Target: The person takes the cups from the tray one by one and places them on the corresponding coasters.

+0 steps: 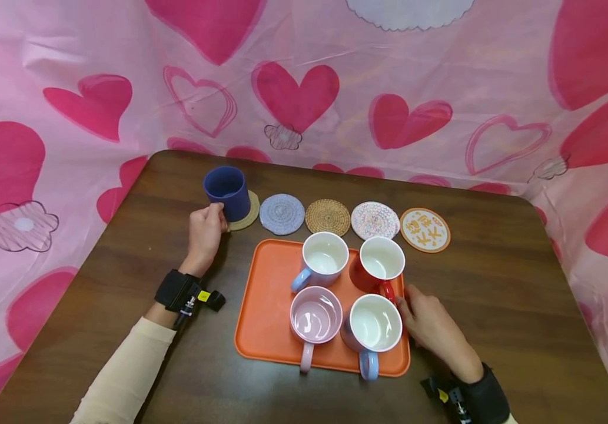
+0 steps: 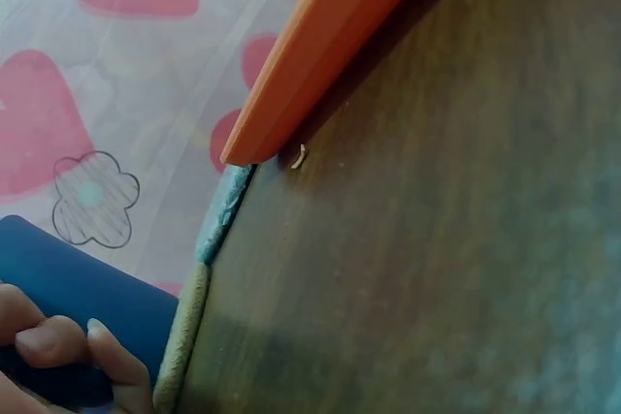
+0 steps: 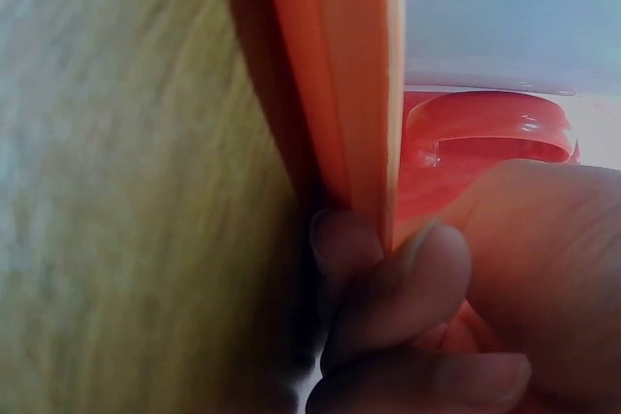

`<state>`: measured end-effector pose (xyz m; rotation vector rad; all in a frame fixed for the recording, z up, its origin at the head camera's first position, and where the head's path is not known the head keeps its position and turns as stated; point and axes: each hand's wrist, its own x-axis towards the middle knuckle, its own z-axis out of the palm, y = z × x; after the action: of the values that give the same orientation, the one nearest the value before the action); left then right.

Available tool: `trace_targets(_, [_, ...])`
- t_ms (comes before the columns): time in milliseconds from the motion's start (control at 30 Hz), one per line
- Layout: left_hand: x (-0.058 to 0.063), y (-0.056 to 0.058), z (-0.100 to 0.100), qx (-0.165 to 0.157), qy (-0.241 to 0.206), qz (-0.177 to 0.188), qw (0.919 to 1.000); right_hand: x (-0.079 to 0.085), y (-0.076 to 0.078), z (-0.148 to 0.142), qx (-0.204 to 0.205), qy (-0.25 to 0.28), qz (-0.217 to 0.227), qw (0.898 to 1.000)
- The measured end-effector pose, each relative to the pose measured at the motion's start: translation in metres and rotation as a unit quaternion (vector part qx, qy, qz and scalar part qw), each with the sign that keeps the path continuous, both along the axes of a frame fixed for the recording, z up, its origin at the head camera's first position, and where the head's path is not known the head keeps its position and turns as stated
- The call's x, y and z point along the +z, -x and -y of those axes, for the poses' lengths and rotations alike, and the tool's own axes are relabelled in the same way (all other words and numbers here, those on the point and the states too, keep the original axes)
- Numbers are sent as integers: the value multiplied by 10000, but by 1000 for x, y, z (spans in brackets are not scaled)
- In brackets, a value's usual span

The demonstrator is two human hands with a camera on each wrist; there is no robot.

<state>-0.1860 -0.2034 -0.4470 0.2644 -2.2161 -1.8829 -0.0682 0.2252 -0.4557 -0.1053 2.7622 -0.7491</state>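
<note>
Our left grip (image 1: 206,234) pinches the dark blue mug (image 1: 233,199), seemingly by a handle hidden behind the fingers. The mug sits over the tan coaster (image 1: 252,213) at the row's left end; we cannot tell whether its base bears fully. Released off-centre, it could rock on the coaster's edge. Our right grip (image 1: 433,323) pinches the orange tray (image 1: 269,294) by its right rim, near the red mug (image 1: 363,278); a careless tug could knock together the four close-set mugs. On the tabletop (image 1: 505,294), dragging the tray farther forward might shove the coasters.
</note>
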Motion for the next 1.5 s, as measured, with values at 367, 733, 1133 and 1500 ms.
trace_targets(367, [8, -10, -1, 21, 961, 468, 9943, -1, -1, 1, -31, -156, 29, 9999])
trace_targets(733, [26, -39, -3, 236, 1944, 679, 9783, -2, 0, 2, -7, -154, 58, 9999])
trace_targets(1133, [45, -91, -32, -931, 2399, -1215, 9587, 2, 0, 1, -5, -88, 43, 10000])
trace_targets(1500, [31, -95, -65, -2682, 1727, -121, 9477, 0, 0, 1, 31, -182, -4, 9998])
